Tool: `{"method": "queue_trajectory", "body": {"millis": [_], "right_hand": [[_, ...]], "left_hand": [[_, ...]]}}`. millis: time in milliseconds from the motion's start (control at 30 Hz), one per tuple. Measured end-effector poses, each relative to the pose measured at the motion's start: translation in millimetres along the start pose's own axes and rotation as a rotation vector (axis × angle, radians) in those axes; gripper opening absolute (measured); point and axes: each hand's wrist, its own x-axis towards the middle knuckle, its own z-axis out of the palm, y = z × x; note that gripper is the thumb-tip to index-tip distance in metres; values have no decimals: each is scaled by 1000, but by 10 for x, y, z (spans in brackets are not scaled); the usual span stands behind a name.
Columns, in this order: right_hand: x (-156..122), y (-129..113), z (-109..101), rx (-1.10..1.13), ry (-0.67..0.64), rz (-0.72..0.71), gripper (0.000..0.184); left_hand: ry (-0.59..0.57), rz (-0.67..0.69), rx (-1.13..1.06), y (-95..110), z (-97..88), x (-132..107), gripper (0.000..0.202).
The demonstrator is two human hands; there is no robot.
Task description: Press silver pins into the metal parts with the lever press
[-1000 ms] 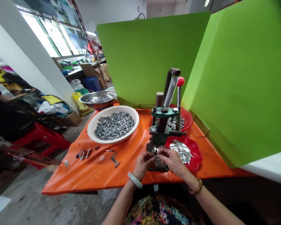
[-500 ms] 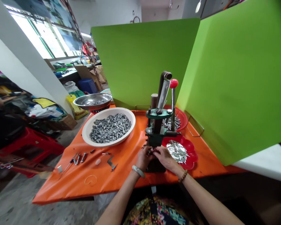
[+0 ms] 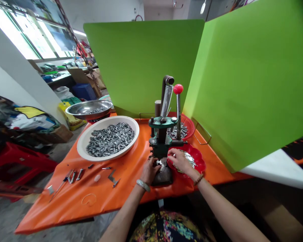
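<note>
A green hand press [image 3: 163, 144] with a coil spring and a red-knobbed lever [image 3: 178, 111] stands in front of me. My left hand [image 3: 149, 171] is at its base [image 3: 163, 177], the thumb and fingers closed by a small shiny metal fixture [image 3: 159, 163]; whatever they hold is too small to make out. To the right, my right hand [image 3: 179, 160] hovers over the near edge of a red scalloped tray [image 3: 201, 161], its fingers loosely bent and apart, with nothing visible in them. Thin silvery pins [image 3: 190, 158] lie in that tray, partly hidden by the hand.
On the orange-covered table [image 3: 103, 198], a white basin [image 3: 80, 148] holds many small metal cylinders. A steel bowl [image 3: 73, 109] stands behind it, a red basket [image 3: 192, 126] behind the press. Loose tools [image 3: 72, 176] and a bent metal strip [image 3: 112, 176] lie left. Green panels [image 3: 146, 67] enclose the back and right.
My right hand has come away from the left and moved right, uncovering the press base and fixture. My left hand stays by the fixture. The whole view has shifted slightly.
</note>
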Motion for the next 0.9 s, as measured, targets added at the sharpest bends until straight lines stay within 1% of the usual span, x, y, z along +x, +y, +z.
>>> {"method": "queue_trajectory", "body": {"millis": [100, 200, 267, 367, 500, 633, 700, 733, 833, 900], "right_hand": [[68, 322, -201, -122, 7, 86, 16], [121, 498, -234, -177, -39, 100, 14], [135, 505, -194, -207, -65, 85, 14], [120, 444, -153, -229, -85, 59, 13], [48, 410, -212, -209, -93, 49, 10], [-38, 381, -258, -142, -49, 65, 8], [-68, 295, -227, -44, -30, 81, 11], [-79, 227, -200, 61, -30, 96, 14], [-100, -43, -100, 499, -69, 155, 26], [-103, -221, -36, 702, -91, 185, 26]], "left_hand": [[7, -15, -17, 8, 19, 6, 21], [2, -22, -28, 7, 32, 9, 23], [6, -17, -34, 3, 34, 10, 22], [24, 0, -32, -6, 31, 11, 20], [18, 22, 16, -26, 29, 13, 21], [15, 19, 16, -44, 34, 15, 25], [18, 24, 12, -50, 40, 15, 25], [19, 29, 17, -53, 43, 15, 24], [6, 60, 62, -63, 50, 13, 25], [-9, 83, 103, -71, 53, 12, 26]]}}
